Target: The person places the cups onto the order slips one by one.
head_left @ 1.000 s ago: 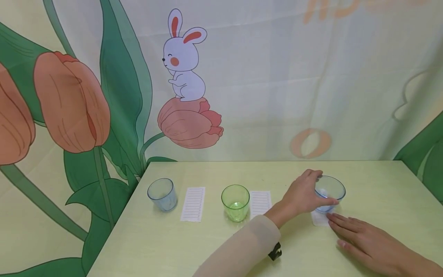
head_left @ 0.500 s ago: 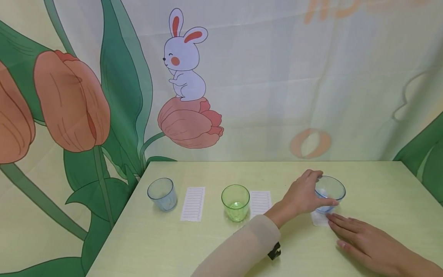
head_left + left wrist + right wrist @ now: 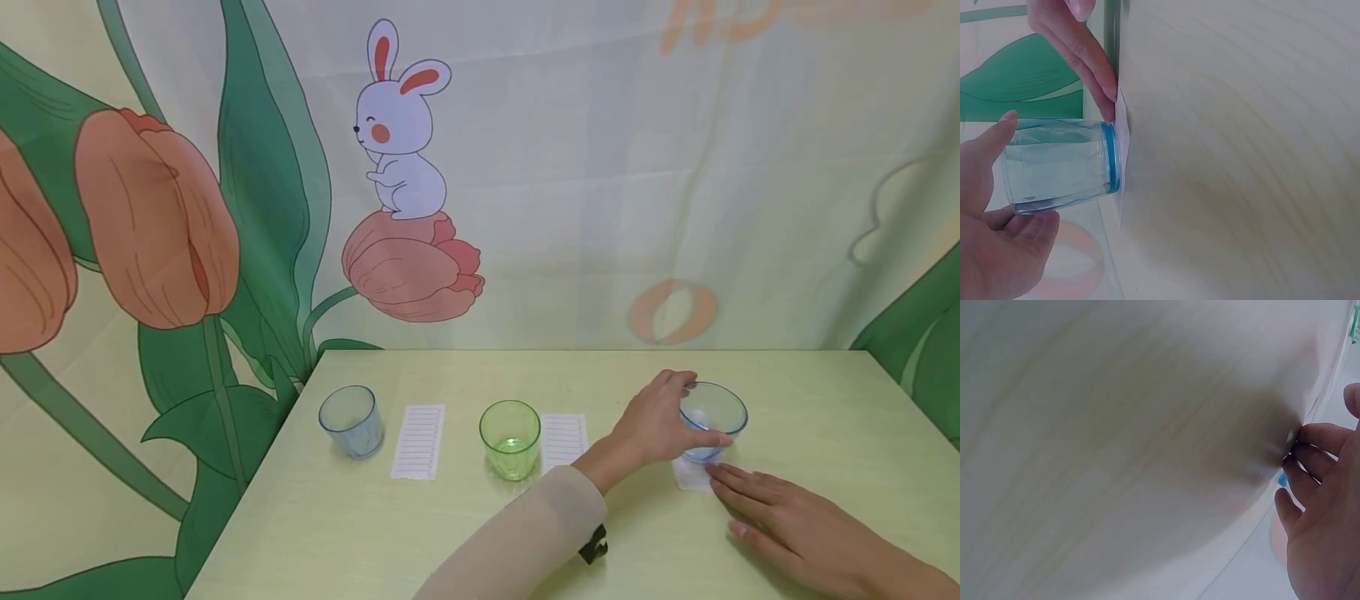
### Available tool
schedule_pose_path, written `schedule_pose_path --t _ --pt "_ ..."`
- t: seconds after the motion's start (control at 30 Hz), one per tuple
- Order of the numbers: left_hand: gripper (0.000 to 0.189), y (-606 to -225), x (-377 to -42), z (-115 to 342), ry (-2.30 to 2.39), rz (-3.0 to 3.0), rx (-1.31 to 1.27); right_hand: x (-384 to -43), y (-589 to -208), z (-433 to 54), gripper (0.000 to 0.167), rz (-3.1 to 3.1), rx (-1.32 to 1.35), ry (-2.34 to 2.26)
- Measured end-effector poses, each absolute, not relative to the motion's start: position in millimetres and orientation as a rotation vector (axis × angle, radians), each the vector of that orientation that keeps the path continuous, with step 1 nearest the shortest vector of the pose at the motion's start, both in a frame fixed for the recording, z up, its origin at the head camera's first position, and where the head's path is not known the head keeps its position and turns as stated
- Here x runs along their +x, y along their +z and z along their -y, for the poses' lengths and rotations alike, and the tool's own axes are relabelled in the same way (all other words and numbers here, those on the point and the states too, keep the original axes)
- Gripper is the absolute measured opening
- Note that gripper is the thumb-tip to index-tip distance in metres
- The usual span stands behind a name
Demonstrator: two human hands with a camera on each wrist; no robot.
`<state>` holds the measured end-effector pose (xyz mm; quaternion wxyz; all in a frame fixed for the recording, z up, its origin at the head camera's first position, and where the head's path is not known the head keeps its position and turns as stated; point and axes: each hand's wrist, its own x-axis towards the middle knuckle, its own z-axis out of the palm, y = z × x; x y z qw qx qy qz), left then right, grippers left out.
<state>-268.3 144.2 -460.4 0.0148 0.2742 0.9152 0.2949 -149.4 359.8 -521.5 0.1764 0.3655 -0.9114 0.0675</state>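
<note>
left hand [image 3: 652, 421] grips clear-blue cup [image 3: 716, 417] | right hand [image 3: 787, 512], straight-fingered, touches white rectangular paper slip [image 3: 692, 477] | head view only: 3 cups [image 3: 510, 442], 3 slips [image 3: 418, 442]

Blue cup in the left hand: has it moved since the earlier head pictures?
No. Judged against the back edge of the table, the blue cup in the left hand shows no clear shift in any direction.

Staged tabletop set: rabbit-and-tulip cloth backdrop [image 3: 555, 217] behind pale table [image 3: 330, 533].

Left hand [image 3: 660, 422] in a wide grip — right hand [image 3: 798, 525] loosely outstretched, back upward
</note>
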Motion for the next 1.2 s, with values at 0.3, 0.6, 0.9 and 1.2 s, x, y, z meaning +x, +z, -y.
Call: schedule_pose_path --t 0.3,0.6,0.9,1.2 --pt "0.093 -462.5 -267.9 -143.7 0.926 -2.855 0.827 -149.4 -517.6 -356.5 0.055 2.571 1.028 0.18" --pt "0.095 -461.0 -268.9 -143.5 0.877 -2.858 0.848 -151.8 -509.5 -353.3 0.048 2.65 0.994 0.141" --pt "0.112 -444.7 -260.3 -133.4 0.855 -2.829 0.788 -151.6 -500.0 -342.6 0.048 2.589 1.032 0.157" --pt "0.116 -389.7 -243.7 -72.0 0.888 -2.76 0.977 -146.2 -483.7 -309.9 0.059 2.565 1.058 0.283"
